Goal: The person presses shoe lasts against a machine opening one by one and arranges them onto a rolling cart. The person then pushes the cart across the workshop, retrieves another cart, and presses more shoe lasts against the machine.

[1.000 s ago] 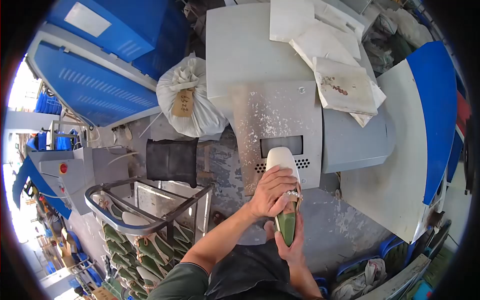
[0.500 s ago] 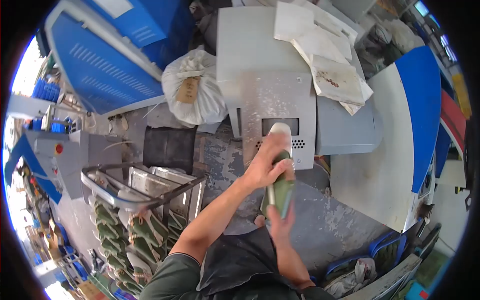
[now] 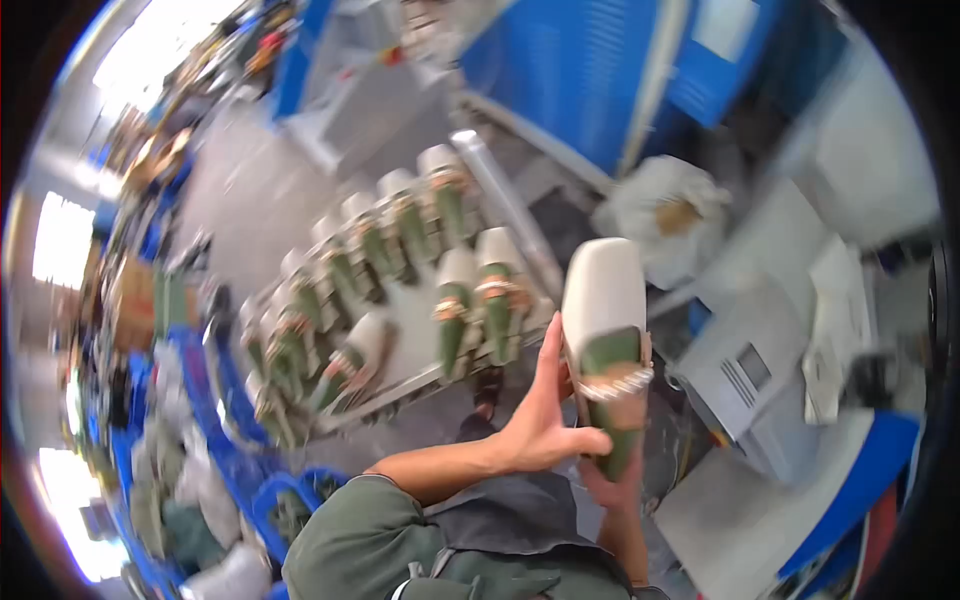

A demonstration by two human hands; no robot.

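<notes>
A shoe [image 3: 605, 300] with a pale, squared toe, green parts and a chain-like strap is held toe-up in front of me. My left hand [image 3: 545, 420] is closed on its left side, thumb across the front and fingers partly hidden behind. Lower down, my right hand [image 3: 615, 490] wraps the green end, somewhat blurred. Left of the hands is a rack [image 3: 405, 395] bearing several similar shoes [image 3: 455, 300] in rows. One shoe [image 3: 355, 360] there lies tilted across the others' direction.
A grey machine [image 3: 720, 385] stands to the right, beside a white panel [image 3: 740, 490] with a blue edge. Behind the rack are a white sack [image 3: 665, 215] and a blue cabinet [image 3: 560, 80]. Blue crates [image 3: 215, 385] and bundled cloth are at the left.
My view has swung left, so the rack now fills the middle left. The shoe has come away from the grey machine's front, still in both hands, with its strap now facing me.
</notes>
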